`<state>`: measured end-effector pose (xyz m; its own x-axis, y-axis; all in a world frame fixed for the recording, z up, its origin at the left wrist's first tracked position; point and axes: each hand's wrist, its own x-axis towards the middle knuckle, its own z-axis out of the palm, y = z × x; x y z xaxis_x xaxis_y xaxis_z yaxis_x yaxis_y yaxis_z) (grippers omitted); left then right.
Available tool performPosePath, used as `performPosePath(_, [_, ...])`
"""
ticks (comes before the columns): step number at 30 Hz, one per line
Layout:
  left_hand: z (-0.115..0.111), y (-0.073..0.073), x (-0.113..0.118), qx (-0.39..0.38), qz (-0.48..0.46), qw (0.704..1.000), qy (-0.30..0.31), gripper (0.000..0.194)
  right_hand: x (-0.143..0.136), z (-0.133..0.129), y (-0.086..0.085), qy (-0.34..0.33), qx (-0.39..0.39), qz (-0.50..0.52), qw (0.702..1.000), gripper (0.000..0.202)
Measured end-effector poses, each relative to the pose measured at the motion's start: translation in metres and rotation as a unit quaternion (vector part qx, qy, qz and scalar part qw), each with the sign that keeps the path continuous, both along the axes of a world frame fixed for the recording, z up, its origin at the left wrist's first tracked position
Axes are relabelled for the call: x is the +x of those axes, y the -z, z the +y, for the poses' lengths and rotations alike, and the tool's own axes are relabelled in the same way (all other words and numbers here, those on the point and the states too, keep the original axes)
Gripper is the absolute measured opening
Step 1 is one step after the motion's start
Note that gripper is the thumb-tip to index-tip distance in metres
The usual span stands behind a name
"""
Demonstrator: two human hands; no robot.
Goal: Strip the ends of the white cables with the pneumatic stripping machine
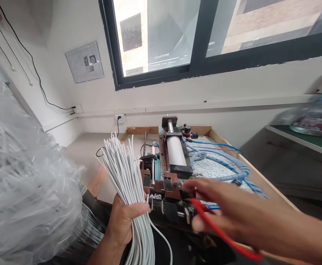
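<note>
A thick bundle of white wires (128,176) is gripped in my left hand (122,217), thumb across the front. The cut ends fan upward, and one wire strays from the bundle in a loop on the right. My right hand (227,213) is smeared by motion at the front of a pneumatic press (176,152) with a white cylinder. Between its thumb and fingers is a red-handled tool (221,232). The tool's dark end is blurred, so its exact kind does not show.
Blue air hoses (232,165) curl right of the press inside a low wooden-edged tray (249,171). Clear plastic wrapping (25,165) bulges at left. On the right, a clear plastic jug (318,117) stands on a green-topped surface (296,138). A window (161,36) is behind.
</note>
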<state>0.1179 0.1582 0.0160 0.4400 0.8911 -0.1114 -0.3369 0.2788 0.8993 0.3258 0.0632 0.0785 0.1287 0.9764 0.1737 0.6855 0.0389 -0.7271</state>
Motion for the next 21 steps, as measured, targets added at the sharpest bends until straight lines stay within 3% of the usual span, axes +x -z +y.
performPosePath(3, [-0.002,-0.004,0.002,0.012,-0.009,0.999,0.028,0.019,-0.035,0.009,-0.004,-0.088,-0.038,-0.012,0.995,0.022])
performPosePath(7, [0.000,-0.002,0.003,0.020,-0.011,0.998,0.055,0.020,-0.036,0.018,-0.003,-0.125,-0.107,0.009,0.986,0.023])
performPosePath(10, [0.003,0.002,0.005,0.028,-0.013,0.998,0.061,0.020,-0.033,0.023,0.000,-0.129,-0.136,0.009,0.982,0.026])
performPosePath(21, [0.012,0.006,0.015,-0.015,-0.015,0.997,0.077,0.021,-0.028,0.035,0.023,-0.103,-0.123,0.037,0.986,0.024])
